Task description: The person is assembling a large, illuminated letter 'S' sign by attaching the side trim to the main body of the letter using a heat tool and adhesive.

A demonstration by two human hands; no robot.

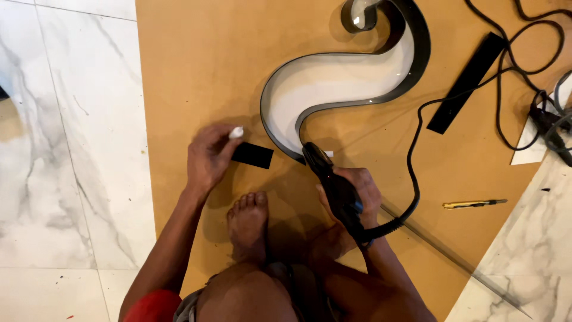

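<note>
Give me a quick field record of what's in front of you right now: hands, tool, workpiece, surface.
Left hand: holds a small white stick, resting by a black strip piece
Right hand: grips a black corded tool, nozzle at the workpiece edge
Workpiece: S-shaped channel letter, white face, dark rim
Surface: brown board on a marble floor
Nearby: long black strip, yellow utility knife
</note>
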